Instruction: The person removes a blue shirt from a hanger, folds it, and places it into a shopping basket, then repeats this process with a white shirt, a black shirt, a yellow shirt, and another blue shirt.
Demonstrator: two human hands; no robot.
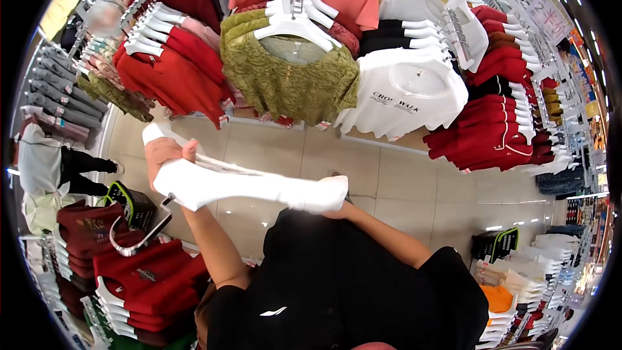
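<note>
A white shirt (249, 185), bunched lengthwise, stretches sideways in front of my black top. A hanger with a curved metal hook (139, 240) sticks out from its left end, pointing down and left. My left hand (161, 154) is closed round the shirt's left part, thumb on top. At the other end my right hand (337, 212) grips the cloth from below, its fingers mostly hidden behind the fabric. Ahead of the shirt hang a green lace top (291, 78) and a white printed T-shirt (405, 94) on a rack.
Red tops (172, 68) hang at the front left and more red garments (489, 133) at the right. Behind my left arm is a rack of dark red sweaters (146, 279). Black-and-green baskets (133, 206) stand on the tiled floor (402, 201). Another person (42, 162) is at the far left.
</note>
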